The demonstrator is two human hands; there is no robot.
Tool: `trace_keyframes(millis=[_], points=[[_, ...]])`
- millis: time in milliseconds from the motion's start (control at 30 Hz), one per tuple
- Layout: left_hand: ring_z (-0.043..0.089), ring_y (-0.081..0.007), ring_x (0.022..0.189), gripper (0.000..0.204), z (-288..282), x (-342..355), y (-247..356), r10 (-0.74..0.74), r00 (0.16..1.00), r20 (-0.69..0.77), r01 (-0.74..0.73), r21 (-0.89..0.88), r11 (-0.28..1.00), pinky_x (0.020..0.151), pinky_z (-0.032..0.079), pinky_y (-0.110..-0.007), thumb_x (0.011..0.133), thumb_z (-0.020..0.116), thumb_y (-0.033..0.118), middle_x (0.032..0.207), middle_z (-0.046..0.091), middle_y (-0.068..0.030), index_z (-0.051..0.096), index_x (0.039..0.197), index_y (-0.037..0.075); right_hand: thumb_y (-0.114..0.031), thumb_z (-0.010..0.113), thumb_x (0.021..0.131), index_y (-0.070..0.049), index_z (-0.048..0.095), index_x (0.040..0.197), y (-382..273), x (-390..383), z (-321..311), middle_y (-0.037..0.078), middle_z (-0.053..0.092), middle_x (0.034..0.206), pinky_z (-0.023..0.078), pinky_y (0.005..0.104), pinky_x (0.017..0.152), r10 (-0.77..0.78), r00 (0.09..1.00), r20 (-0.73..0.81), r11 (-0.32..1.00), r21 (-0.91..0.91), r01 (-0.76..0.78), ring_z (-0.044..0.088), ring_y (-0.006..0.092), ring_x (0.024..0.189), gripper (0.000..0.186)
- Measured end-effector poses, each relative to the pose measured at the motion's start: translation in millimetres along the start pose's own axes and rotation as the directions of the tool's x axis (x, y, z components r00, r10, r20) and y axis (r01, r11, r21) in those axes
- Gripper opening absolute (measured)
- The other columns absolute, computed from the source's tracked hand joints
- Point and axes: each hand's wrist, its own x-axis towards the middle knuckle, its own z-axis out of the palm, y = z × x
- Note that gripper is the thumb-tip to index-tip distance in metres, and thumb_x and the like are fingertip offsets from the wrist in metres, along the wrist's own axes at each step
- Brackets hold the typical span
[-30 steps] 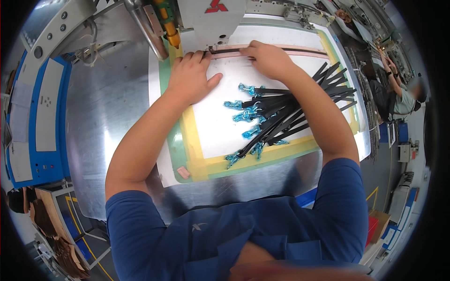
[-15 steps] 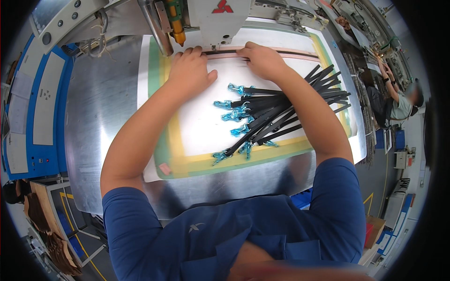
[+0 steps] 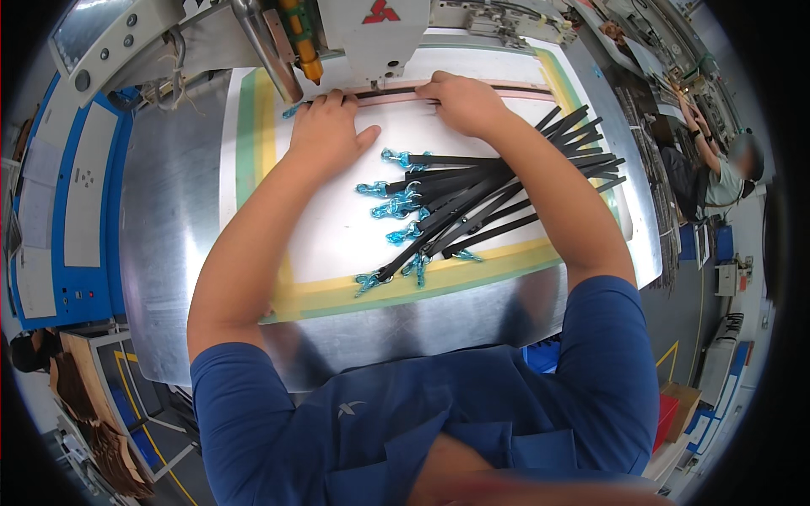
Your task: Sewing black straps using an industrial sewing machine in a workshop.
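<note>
On a white board (image 3: 329,236) edged with yellow and green tape, a black strap (image 3: 390,92) lies along a pink guide strip beneath the machine head (image 3: 380,46). My left hand (image 3: 329,135) rests with fingers apart at the strap's left end, where a small turquoise clasp (image 3: 291,110) shows. My right hand (image 3: 464,105) has curled fingers pressing on the strap farther right. Several loose black straps (image 3: 481,211) with turquoise-covered metal clasps lie in a fanned pile below my hands, partly under my right forearm.
A steel table (image 3: 169,253) carries the board. A yellow-tipped nozzle (image 3: 312,67) and metal cylinder hang near my left fingers. A blue control cabinet (image 3: 89,211) stands at left. A co-worker (image 3: 717,169) works at a machine on the right.
The board has slid leftward with the strap pile, and both my hands moved left with it. The turquoise clasp beside my left fingers has come into view.
</note>
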Motion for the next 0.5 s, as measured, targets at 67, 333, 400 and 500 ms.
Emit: trace_keyframes(millis=[67, 333, 400, 500], points=[[0.056, -0.035, 0.131, 0.066, 0, 3, 2, -0.011, 1.0, 0.006, 0.011, 0.006, 1.0, 0.112, 0.041, -0.049, 0.095, 0.062, 0.054, 0.142, 0.058, -0.0172, 0.062, 0.141, 0.005, -0.006, 0.061, 0.09, -0.017, 0.072, 0.129, 12, -6, -3, 0.008, 0.067, 0.123, 0.054, 0.0438, 0.097, 0.013, 1.0, 0.007, 1.0, -0.006, -0.013, 0.067, 0.0312, 0.114, 0.042], [0.057, -0.0378, 0.129, 0.068, -4, 2, 18, -0.044, 0.999, 0.003, 0.044, 0.043, 0.998, 0.111, 0.041, -0.051, 0.096, 0.061, 0.058, 0.138, 0.059, -0.021, 0.062, 0.141, 0.007, -0.005, 0.054, 0.092, -0.017, 0.073, 0.128, 32, -15, -7, 0.009, 0.067, 0.121, 0.055, 0.0442, 0.097, 0.012, 1.0, -0.011, 0.999, -0.032, -0.012, 0.068, 0.0308, 0.114, 0.042], [0.058, -0.0402, 0.126, 0.067, -3, 6, 21, -0.042, 0.999, -0.01, 0.042, 0.041, 0.998, 0.111, 0.041, -0.051, 0.096, 0.061, 0.058, 0.136, 0.06, -0.023, 0.064, 0.139, 0.007, -0.007, 0.06, 0.092, -0.016, 0.072, 0.128, 31, -12, -6, 0.009, 0.067, 0.122, 0.054, 0.0445, 0.097, 0.011, 1.0, 0.011, 1.0, -0.024, -0.011, 0.067, 0.0316, 0.114, 0.04], [0.06, -0.0423, 0.122, 0.061, 0, 14, 26, 0.025, 0.999, -0.039, -0.025, -0.015, 1.0, 0.109, 0.045, -0.05, 0.095, 0.064, 0.054, 0.131, 0.061, -0.0222, 0.067, 0.136, 0.009, -0.008, 0.06, 0.092, -0.016, 0.073, 0.127, 31, -10, -6, 0.009, 0.067, 0.12, 0.055, 0.0445, 0.096, -0.012, 1.0, 0.006, 0.999, -0.031, 0.013, 0.067, 0.0317, 0.113, 0.038]])
